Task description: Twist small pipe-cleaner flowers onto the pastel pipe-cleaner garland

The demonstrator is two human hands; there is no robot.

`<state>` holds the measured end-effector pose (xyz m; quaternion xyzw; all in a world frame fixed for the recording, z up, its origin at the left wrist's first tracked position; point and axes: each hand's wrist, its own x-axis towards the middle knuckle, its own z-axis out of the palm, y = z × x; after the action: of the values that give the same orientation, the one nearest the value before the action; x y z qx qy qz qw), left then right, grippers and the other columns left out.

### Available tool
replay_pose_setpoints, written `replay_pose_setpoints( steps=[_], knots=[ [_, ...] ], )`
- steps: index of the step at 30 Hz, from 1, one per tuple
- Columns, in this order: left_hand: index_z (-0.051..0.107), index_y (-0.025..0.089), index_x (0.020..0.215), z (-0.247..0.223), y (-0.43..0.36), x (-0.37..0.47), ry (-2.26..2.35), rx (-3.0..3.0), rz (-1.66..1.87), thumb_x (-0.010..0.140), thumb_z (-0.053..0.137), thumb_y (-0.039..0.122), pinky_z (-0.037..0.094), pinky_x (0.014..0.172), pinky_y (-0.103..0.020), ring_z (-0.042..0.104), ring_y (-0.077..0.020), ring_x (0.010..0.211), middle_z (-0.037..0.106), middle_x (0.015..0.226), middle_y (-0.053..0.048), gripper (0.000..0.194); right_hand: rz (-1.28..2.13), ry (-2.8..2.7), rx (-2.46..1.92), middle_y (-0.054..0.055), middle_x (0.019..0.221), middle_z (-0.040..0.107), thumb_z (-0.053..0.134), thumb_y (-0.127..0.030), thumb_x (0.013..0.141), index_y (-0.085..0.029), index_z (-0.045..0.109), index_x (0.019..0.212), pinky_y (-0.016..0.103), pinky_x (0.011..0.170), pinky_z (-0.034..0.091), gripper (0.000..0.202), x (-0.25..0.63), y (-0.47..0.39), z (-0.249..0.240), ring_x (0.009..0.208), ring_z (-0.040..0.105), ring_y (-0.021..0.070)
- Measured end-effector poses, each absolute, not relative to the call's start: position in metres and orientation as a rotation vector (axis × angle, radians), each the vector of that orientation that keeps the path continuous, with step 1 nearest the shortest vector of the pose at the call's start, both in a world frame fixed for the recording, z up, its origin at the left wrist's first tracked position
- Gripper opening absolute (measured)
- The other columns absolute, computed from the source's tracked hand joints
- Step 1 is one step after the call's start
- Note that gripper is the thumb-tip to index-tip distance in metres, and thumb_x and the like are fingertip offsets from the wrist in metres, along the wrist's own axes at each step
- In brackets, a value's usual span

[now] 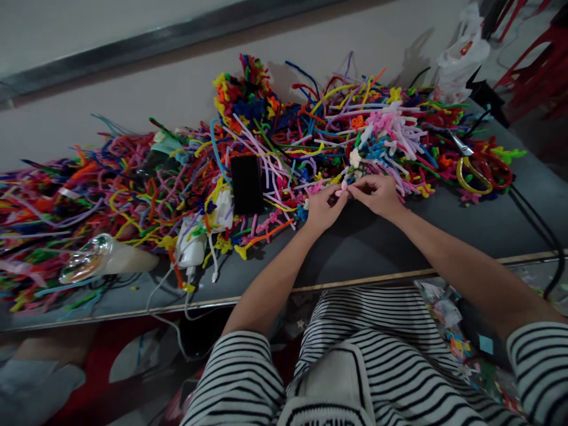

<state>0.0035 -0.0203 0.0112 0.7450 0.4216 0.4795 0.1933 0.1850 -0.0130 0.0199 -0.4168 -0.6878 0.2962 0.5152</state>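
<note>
Item: small pale-pink fuzzy-stem piece [343,187], centre of the frame, between the two sets of fingertips; long axis seemingly upright in the frame, though too small to be sure.
Left hand [323,208]: thumb and fingers pinched narrow on the piece, from its left.
Right hand [378,194]: thumb and forefinger closed together at the piece's right edge, about equally near; whether they grip it, cannot tell.
Just above the fingertips: white fuzzy-stem flower [355,158].
Upper right of centre: bunch of pink and lilac fuzzy stems [394,127].
Left of the hands: black rectangular phone [247,185].
Right: metal-bladed scissors with a yellow loop handle [474,176].
Beneath all: dark grey tabletop [364,251].
</note>
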Motion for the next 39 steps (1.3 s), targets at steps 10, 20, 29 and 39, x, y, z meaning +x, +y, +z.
replay_pose_setpoints(
  steps=[10, 20, 29, 39],
  knots=[
    [0.072, 0.018, 0.091, 0.012, -0.029, 0.012, 1.194, 1.998, 1.307, 0.095, 0.057, 0.047, 0.042, 0.056, -0.023, 0.056, -0.0107, 0.061, 0.07, 0.074, -0.001, 0.033, 0.312, -1.737, -1.005, 0.004, 0.078, 0.066, 0.057, -0.04, 0.092, -0.019, 0.06, 0.082, 0.03, 0.063, 0.045, 0.023, 0.18, -0.009, 0.011, 0.062, 0.054, 0.0135],
    [0.066, 0.018, 0.075, 0.017, -0.03, 0.01, 1.134, 1.93, 1.259, 0.099, 0.046, 0.043, 0.046, 0.064, -0.023, 0.059, -0.0099, 0.063, 0.069, 0.071, -0.001, 0.041, 1.086, -1.507, -0.873, -0.001, 0.07, 0.062, 0.064, -0.061, 0.088, -0.019, 0.067, 0.093, 0.023, 0.04, 0.034, 0.043, 0.18, -0.006, 0.012, 0.046, 0.05, 0.0083],
    [0.069, 0.018, 0.081, 0.019, -0.031, 0.012, 1.282, 2.151, 1.062, 0.099, 0.048, 0.04, 0.045, 0.066, -0.024, 0.063, -0.0118, 0.067, 0.073, 0.077, -0.003, 0.035, 1.241, -1.487, -0.912, -0.001, 0.057, 0.061, 0.075, -0.054, 0.079, -0.018, 0.065, 0.077, 0.021, 0.039, 0.036, 0.037, 0.182, -0.001, 0.015, 0.046, 0.054, 0.0095],
    [0.072, 0.019, 0.089, 0.128, -0.09, -0.093, 2.251, 1.851, -0.35, 0.093, 0.046, 0.046, 0.05, 0.083, -0.038, 0.068, -0.0328, 0.101, 0.074, 0.1, -0.014, 0.038, 1.239, -1.475, -0.993, -0.004, 0.054, 0.055, 0.069, -0.041, 0.085, -0.02, 0.055, 0.072, 0.021, 0.04, 0.034, 0.028, 0.179, 0.003, 0.008, 0.044, 0.049, 0.0082]
  ],
)
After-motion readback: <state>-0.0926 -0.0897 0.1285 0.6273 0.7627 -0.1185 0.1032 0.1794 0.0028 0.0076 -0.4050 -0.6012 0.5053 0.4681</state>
